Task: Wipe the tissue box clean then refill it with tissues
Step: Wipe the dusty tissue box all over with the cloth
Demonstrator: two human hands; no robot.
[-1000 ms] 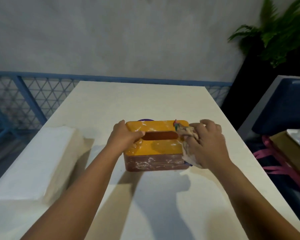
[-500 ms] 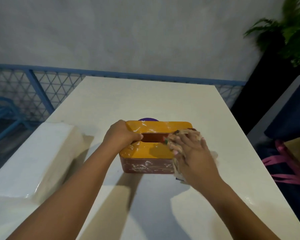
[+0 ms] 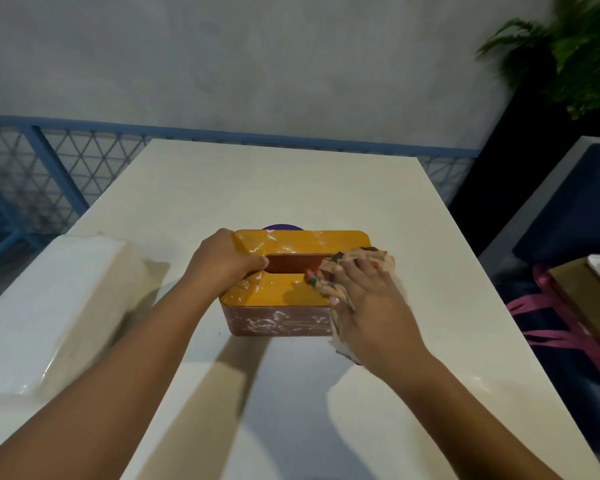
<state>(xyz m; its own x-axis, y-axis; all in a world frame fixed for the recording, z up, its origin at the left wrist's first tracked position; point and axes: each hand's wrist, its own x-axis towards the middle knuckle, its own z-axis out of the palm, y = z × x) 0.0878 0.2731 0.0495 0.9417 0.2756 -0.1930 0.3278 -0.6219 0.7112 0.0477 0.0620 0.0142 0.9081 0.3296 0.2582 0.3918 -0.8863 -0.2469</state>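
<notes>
**Both hands on the box, cloth on its lid**

The box [image 3: 284, 293] sits mid-table [image 3: 274, 181], long side toward the person, with its yellow lid on and white smears across the lid and the brown front wall. The slot [image 3: 291, 263] in the lid is open and dark.

The left hand [image 3: 222, 266] comes in from the lower left with the forearm stretched out straight. It clamps the box's left end: the thumb [image 3: 258, 262] lies on the lid with its tip at the slot's left edge, and the fingers curl over the far left corner, out of sight.

The right hand [image 3: 369, 306] reaches in from the lower right, wrist low and palm down. Its fingers are spread and nearly straight, pressing a cloth [image 3: 327, 285] flat onto the lid's right end rather than curling round it. The cloth (tan, with red and green marks) spills over the right front corner and hangs down to the table under the palm.

A tissue pack [image 3: 49, 306], white and wrapped in clear film, lies on the table's left side, apart from the box. A purple thing [image 3: 280, 227] peeks out just behind the box; what it is cannot be told
</notes>
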